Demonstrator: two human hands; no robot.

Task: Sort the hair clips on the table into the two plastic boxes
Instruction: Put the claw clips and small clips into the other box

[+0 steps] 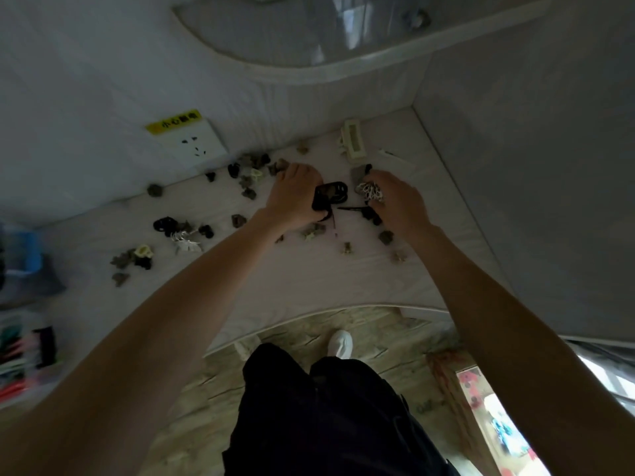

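Many small hair clips lie scattered over the white table [309, 280], mostly grey, black and cream. My left hand [292, 197] grips a large black clip [331, 194] near the table's middle back. My right hand [398, 204] holds a white patterned clip [369, 191] in its curled fingers, just right of the black one. A thin black clip [354, 209] lies between the two hands. A big cream claw clip [353, 139] sits near the back wall. No plastic box can be made out clearly.
A wall socket [192, 142] with a yellow label sits on the back wall. At the left edge stand a blue container [24, 252] and colourful items [17, 359]. A wall closes the right side. My legs and a white shoe [340, 343] are below the table's curved front edge.
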